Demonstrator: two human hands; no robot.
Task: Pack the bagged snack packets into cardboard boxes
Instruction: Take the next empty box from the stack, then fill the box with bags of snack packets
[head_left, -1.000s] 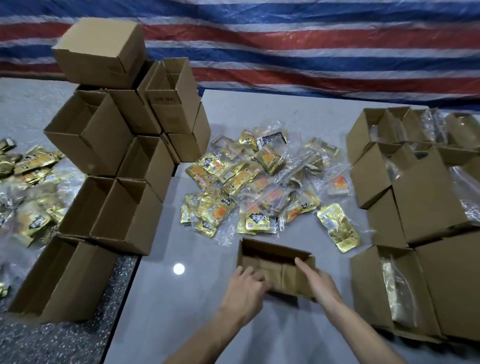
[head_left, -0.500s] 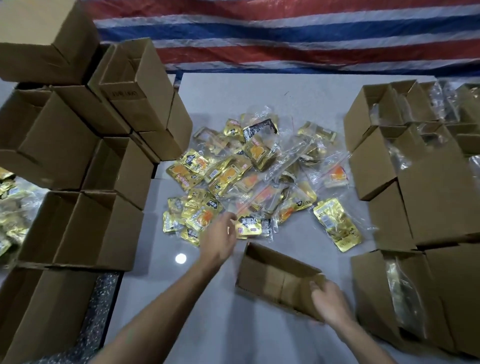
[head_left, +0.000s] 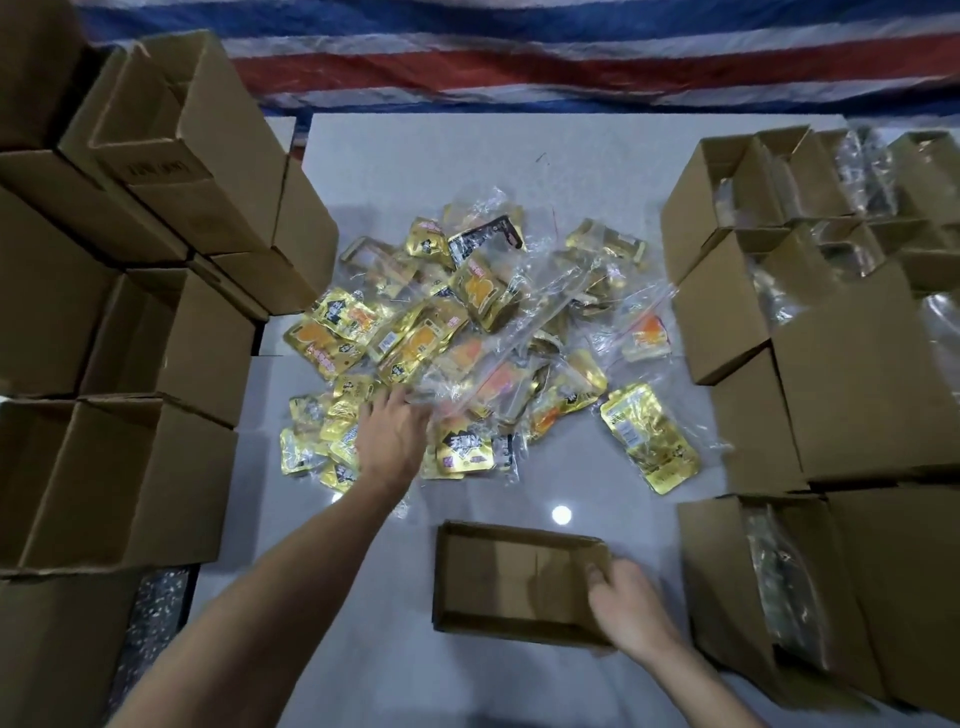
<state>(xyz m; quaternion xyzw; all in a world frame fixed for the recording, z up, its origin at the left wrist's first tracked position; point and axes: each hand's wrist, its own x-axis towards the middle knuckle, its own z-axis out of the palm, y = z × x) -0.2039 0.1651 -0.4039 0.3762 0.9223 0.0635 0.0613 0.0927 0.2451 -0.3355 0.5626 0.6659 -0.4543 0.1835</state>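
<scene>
A heap of clear bags holding gold snack packets (head_left: 467, 338) lies in the middle of the white table (head_left: 467, 166). My left hand (head_left: 390, 436) reaches onto the near edge of the heap, fingers spread over a clear bag; whether it grips the bag is hidden. An open, empty cardboard box (head_left: 514, 582) stands on the table near me. My right hand (head_left: 626, 608) holds that box by its right wall, thumb inside.
Empty open boxes (head_left: 171, 171) are stacked along the left. Boxes with bagged packets inside (head_left: 779, 249) stand along the right, one close to my right hand (head_left: 769, 587). A single gold packet (head_left: 647, 436) lies apart at the right. A striped tarp (head_left: 519, 67) hangs behind.
My left hand left the box and reached forward onto the heap of bags. My right hand stayed on the box's right wall. The view tilted further down over the table.
</scene>
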